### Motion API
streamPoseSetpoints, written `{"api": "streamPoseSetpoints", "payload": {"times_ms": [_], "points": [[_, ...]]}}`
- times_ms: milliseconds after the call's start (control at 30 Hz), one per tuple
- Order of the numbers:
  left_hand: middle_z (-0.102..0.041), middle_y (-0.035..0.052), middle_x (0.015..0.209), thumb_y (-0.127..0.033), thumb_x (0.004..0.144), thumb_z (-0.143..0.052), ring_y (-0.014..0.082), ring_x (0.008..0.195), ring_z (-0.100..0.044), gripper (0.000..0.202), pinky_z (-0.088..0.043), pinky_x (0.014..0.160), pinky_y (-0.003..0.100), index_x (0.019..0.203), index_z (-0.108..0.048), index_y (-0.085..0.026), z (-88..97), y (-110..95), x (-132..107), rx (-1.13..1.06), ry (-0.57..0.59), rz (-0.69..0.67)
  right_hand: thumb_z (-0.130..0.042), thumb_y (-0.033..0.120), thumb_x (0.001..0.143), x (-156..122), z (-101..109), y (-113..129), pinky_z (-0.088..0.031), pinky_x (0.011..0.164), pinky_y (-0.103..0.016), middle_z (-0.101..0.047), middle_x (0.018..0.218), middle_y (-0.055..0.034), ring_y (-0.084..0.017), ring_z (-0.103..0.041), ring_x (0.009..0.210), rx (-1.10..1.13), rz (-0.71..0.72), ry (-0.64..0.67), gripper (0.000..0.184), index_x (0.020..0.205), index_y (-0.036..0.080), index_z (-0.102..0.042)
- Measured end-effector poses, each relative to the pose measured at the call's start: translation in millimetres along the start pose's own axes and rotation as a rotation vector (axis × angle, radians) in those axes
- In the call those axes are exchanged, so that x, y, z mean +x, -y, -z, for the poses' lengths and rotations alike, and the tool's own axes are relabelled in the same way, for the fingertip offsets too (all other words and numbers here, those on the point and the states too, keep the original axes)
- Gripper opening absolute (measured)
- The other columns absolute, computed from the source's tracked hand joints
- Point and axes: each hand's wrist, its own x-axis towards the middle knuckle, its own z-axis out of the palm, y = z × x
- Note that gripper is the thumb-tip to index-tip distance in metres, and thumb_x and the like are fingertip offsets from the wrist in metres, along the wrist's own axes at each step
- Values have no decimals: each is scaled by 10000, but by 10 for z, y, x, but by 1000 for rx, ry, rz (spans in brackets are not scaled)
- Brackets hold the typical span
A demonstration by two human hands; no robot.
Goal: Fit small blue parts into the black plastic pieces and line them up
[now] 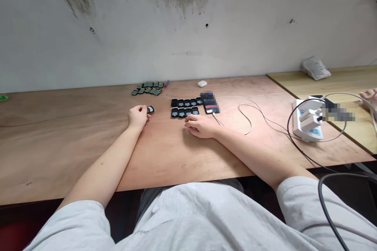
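My left hand (pixel 138 117) is closed in a pinch on a small black-edged piece with a pale face (pixel 150 109), just above the tabletop. To its right lie two rows of small black casings (pixel 185 113) with light blue-grey faces. By the near row's right end is my right hand (pixel 200 126), its fingers loosely bent and a little apart, with nothing visible in them. The index fingertip is close to the nearest casing; whether it touches cannot be made out. Farther back, toward the wall, several flat dark-edged pieces with grey-green faces (pixel 149 88) lie in two rows.
A phone (pixel 209 104) with a white cable (pixel 251 113) lies beside the casings. Behind are a white earbud case (pixel 202 83) and a purple tool (pixel 167 83). A power strip (pixel 308 121) with cords sits right. Another person's hand (pixel 368 95) shows at the far right.
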Motion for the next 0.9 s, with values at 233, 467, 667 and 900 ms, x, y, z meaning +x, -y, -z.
{"api": "streamPoseSetpoints", "payload": {"times_ms": [233,467,667,900], "points": [[-725,116,1051,-445,1057,-414,179,808,-658,411,-551,748,351,1223,-631,-138,-2,-66,-104,19,-45,-191,-561,179,972,13,19,18,-537,820,-327,-676,1214,-128,-211,-666,953,-7,-4,1,179,1052,194,-721],[-696,130,1093,-334,982,-498,291,1035,-659,295,-544,945,442,1061,-737,-181,-193,-159,-280,378,84,-672,-549,180,977,10,18,13,-535,826,-330,-678,1203,-133,-212,-666,950,-5,-1,0,189,1050,184,-723],[-669,164,1151,-354,993,-488,331,1105,-627,338,-534,1015,496,1132,-722,-154,-308,-232,-373,436,178,-803,-532,206,993,18,31,22,-538,836,-327,-686,1199,-128,-207,-662,952,-1,-8,7,198,1042,197,-723],[-673,161,1266,-275,1002,-458,330,1187,-609,376,-517,1062,518,1297,-655,-150,-279,-303,-440,371,278,-889,-521,228,1008,34,47,46,-545,825,-342,-694,1195,-141,-220,-668,944,-15,-27,27,217,1016,185,-733]]}}
